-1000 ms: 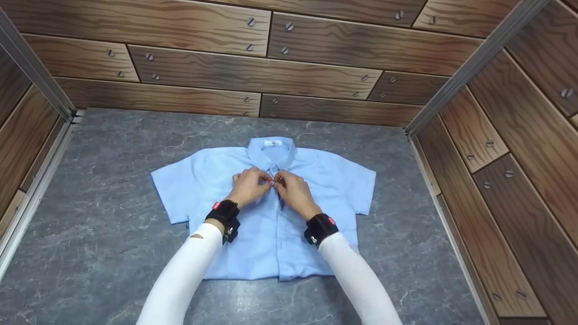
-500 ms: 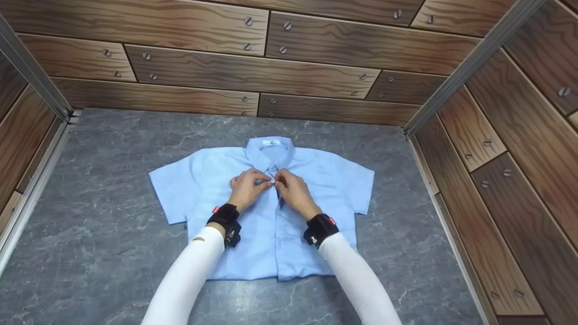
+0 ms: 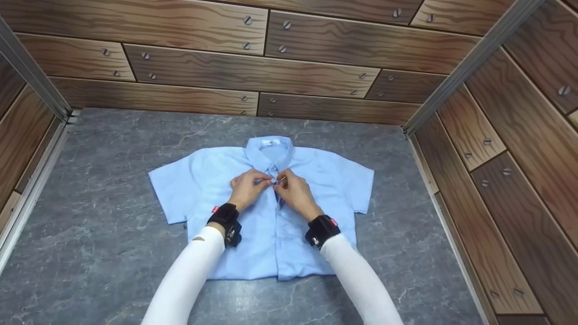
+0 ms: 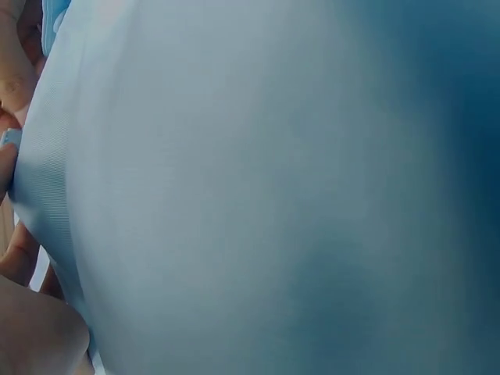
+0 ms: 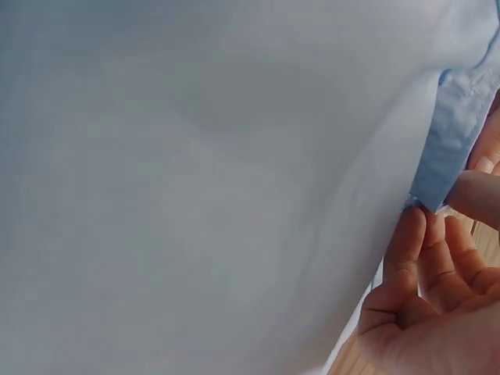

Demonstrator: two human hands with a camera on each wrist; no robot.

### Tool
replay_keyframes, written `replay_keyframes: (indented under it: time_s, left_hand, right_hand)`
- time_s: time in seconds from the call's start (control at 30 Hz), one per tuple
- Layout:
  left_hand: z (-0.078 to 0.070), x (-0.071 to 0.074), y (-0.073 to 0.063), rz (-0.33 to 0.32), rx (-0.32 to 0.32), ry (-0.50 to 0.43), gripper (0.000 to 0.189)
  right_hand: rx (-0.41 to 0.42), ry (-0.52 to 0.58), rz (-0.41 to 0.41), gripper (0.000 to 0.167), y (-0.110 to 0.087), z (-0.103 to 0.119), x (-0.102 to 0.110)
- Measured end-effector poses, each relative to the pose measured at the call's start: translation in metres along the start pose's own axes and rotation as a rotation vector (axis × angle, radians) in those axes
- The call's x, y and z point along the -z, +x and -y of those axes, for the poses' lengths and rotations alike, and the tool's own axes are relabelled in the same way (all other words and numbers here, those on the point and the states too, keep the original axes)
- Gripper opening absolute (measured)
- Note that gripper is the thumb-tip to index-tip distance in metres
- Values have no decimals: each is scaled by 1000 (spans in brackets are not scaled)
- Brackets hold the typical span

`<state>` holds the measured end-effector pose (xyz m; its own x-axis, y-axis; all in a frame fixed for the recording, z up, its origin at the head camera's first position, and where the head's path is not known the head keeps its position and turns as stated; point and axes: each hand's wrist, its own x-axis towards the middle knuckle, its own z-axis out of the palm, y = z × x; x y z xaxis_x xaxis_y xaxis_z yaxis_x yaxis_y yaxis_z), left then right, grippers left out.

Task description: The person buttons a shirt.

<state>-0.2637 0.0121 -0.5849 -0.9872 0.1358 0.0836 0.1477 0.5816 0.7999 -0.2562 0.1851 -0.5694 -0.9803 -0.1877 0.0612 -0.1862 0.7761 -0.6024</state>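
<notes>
A light blue short-sleeved shirt [image 3: 216, 167] lies spread front side up, collar pointing away. At the front opening just below the collar, my left hand [image 3: 247, 186] pinches the fabric between thumb and forefinger. A small pale button [image 3: 273, 180] shows at those fingertips. Across the opening, my right hand [image 3: 294, 192] has its thumb and forefinger at the facing edge. In the right wrist view, the fingers of the right hand [image 5: 441, 308] grip the lifted front band [image 5: 447, 141]. Blurred shirt cloth [image 4: 219, 187] fills most of the left wrist view and hides much of the fingers' work.
The shirt rests on a grey marbled surface [image 3: 104, 253]. Behind it stands a wood-patterned wall [image 3: 203, 67], with similar panels at both sides. Metal rails [image 3: 469, 67] run along the corners.
Both hands stay at the upper front opening. The right forefinger and thumb have drawn slightly right, away from the left fingertips, and the button shows more plainly. The head view has shifted slightly.
</notes>
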Motion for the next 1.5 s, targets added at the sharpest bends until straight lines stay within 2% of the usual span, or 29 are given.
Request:
replay_keyframes:
  time_s: [0.17, 0.27, 0.4, 0.7, 1.0, 1.5]
  left_hand:
    - [0, 1, -1, 22, 7, -9, 13]
    - [-2, 1, -1, 38, 10, 17, 13]
    - [-3, 0, -2, 54, -4, 63, 13]
    - [-3, -5, -5, 46, -34, 148, 8]
    - [-3, -9, -6, 49, -49, 223, 11]
    - [-6, -11, -7, 38, -40, 237, 14]
  right_hand:
    - [-32, -43, -15, 13, -2, -4, 2]
    - [-10, -65, -33, 14, -3, -6, 5]
    - [-11, -45, -30, 14, -3, -8, 7]
    - [-63, 51, -16, 14, -2, -8, 9]
    - [-63, 46, -12, 15, 0, -8, 5]
    - [-26, 47, 10, 15, -1, -1, 3]
